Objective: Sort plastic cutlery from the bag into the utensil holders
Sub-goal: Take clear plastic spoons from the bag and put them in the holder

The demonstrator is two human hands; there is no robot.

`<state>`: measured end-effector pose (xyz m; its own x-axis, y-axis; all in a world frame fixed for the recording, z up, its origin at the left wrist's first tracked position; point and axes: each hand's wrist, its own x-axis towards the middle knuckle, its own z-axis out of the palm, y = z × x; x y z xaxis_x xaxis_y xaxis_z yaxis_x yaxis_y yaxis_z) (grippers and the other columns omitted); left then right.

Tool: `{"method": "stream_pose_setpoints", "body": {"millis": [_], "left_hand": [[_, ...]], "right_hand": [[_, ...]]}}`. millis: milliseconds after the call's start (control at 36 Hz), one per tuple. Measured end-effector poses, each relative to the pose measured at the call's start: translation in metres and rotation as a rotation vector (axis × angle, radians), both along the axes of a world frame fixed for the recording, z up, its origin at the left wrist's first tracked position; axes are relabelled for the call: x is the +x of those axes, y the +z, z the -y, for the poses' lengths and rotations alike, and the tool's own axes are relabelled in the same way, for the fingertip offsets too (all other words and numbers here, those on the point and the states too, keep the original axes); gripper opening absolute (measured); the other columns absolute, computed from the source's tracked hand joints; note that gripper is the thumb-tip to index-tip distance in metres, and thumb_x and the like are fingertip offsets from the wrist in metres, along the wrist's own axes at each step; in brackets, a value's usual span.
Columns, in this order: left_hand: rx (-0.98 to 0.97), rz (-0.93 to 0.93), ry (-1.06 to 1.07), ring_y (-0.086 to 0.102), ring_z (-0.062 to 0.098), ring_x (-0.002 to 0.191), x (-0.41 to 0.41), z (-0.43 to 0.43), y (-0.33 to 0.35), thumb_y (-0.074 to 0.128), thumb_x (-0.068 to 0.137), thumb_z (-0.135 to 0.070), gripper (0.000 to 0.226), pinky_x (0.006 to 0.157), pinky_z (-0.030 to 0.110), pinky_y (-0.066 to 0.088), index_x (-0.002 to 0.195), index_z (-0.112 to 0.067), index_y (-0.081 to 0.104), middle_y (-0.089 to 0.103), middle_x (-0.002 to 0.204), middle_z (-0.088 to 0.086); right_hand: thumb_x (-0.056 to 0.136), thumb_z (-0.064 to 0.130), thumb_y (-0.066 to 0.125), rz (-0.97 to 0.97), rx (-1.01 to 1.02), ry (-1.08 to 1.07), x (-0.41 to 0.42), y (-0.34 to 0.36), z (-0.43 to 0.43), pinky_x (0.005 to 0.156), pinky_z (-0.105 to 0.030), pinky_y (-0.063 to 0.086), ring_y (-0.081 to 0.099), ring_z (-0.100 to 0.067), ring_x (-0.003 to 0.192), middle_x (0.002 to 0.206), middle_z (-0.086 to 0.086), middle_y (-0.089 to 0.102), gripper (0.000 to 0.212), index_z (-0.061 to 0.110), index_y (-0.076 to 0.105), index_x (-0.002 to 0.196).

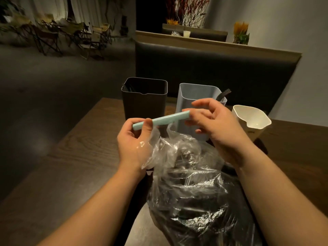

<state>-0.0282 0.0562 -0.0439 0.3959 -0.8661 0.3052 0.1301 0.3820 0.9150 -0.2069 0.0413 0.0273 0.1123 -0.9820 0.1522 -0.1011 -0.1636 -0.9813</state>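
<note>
One bag (191, 192), three holders (144, 107); left fingers (148, 125) and right fingers (195, 113) pinch one teal stick (165, 119).

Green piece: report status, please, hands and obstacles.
Left hand, right hand pinch green piece, one at each end. Piece above bag, not yet sorted. Holders beyond, unblocked.

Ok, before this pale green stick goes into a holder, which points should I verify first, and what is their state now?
1. Pale green flat plastic stick gripped by left hand: ok, pinched at one end.
2. Right hand holds the other end: ok.
3. Type of cutlery: cannot tell, its working end is hidden.
4. Black square plastic holder mouth unobstructed: ok.
5. Grey-blue square holder has room: ok, only a black fork shows.
6. Clear plastic bag steady: cannot tell.
</note>
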Motion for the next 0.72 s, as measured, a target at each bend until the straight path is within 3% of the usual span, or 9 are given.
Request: {"method": "stream_pose_setpoints", "body": {"millis": [56,111,250,361,444,528,583,667,722], "left_hand": [[0.019,0.015,-0.019,0.063,0.007,0.070,-0.002,0.001,-0.002,0.066,0.084,-0.040,0.023,0.060,0.020,0.052,0.087,-0.018,0.062,0.063,0.084,0.005],[0.017,0.039,-0.030,0.062,0.003,0.067,-0.005,0.002,-0.003,0.068,0.089,-0.027,0.014,0.059,0.018,0.051,0.086,-0.015,0.061,0.062,0.082,0.002],[0.011,0.113,-0.092,0.064,0.010,0.073,-0.010,0.000,-0.009,0.070,0.091,-0.016,0.007,0.064,0.024,0.056,0.086,-0.015,0.064,0.065,0.083,0.002],[0.052,0.026,-0.232,0.070,0.021,0.098,-0.011,-0.002,-0.008,0.067,0.086,-0.039,0.026,0.084,0.037,0.059,0.105,-0.021,0.065,0.071,0.104,0.008],[0.032,0.034,-0.315,0.066,0.037,0.107,-0.008,0.000,-0.011,0.068,0.087,-0.053,0.039,0.092,0.053,0.056,0.111,-0.021,0.065,0.069,0.113,0.014],[-0.017,0.085,-0.350,0.066,0.036,0.105,-0.007,-0.004,-0.013,0.062,0.092,-0.048,0.038,0.095,0.059,0.053,0.115,-0.018,0.064,0.068,0.115,0.015],[-0.054,0.142,-0.332,0.065,0.036,0.106,-0.007,-0.006,-0.015,0.058,0.094,-0.049,0.041,0.095,0.058,0.052,0.117,-0.016,0.062,0.066,0.117,0.018],[-0.123,0.283,-0.261,0.062,0.032,0.109,-0.009,-0.012,-0.016,0.054,0.097,-0.050,0.039,0.096,0.058,0.050,0.120,-0.019,0.059,0.061,0.119,0.015],[-0.208,0.415,-0.200,0.058,0.031,0.113,-0.012,-0.020,-0.014,0.044,0.092,-0.072,0.063,0.097,0.048,0.049,0.123,-0.018,0.055,0.055,0.122,0.013]], "right_hand": [[0.083,0.010,0.078,-0.172,-0.153,-0.032,-0.002,-0.001,0.000,0.071,-0.019,0.052,0.068,-0.008,0.086,0.097,0.000,0.074,0.027,0.017,0.068,0.107],[0.079,0.007,0.081,-0.317,-0.218,-0.037,-0.005,0.002,0.000,0.071,-0.018,0.052,0.064,-0.002,0.080,0.091,0.003,0.072,0.025,0.018,0.073,0.100],[0.077,0.009,0.083,-0.567,-0.314,-0.077,-0.017,0.008,0.001,0.074,-0.019,0.051,0.068,-0.006,0.082,0.085,0.009,0.072,0.023,0.027,0.073,0.089],[0.085,0.012,0.077,-0.520,-0.492,-0.235,-0.048,0.031,-0.011,0.076,-0.017,0.053,0.067,-0.004,0.082,0.091,0.008,0.071,0.017,0.022,0.072,0.098],[0.090,0.024,0.072,-0.435,-0.577,-0.615,-0.109,0.047,-0.019,0.070,-0.010,0.049,0.061,0.000,0.080,0.091,0.008,0.065,0.010,0.028,0.067,0.098],[0.084,0.037,0.070,-0.381,-0.412,-1.000,-0.174,0.026,-0.024,0.071,-0.026,0.053,0.057,0.000,0.073,0.081,0.016,0.057,0.018,0.039,0.054,0.076],[0.082,0.035,0.069,-0.365,-0.215,-1.162,-0.210,-0.004,-0.025,0.074,-0.040,0.058,0.063,-0.016,0.075,0.078,0.010,0.057,0.020,0.036,0.051,0.072],[0.084,0.026,0.071,-0.465,0.031,-1.278,-0.246,-0.048,-0.032,0.077,-0.052,0.059,0.067,-0.029,0.086,0.091,-0.002,0.066,0.016,0.030,0.056,0.080],[0.086,0.024,0.070,-0.544,0.165,-1.287,-0.254,-0.072,-0.037,0.079,-0.051,0.059,0.066,-0.031,0.089,0.095,-0.004,0.066,0.015,0.028,0.057,0.082]]}}
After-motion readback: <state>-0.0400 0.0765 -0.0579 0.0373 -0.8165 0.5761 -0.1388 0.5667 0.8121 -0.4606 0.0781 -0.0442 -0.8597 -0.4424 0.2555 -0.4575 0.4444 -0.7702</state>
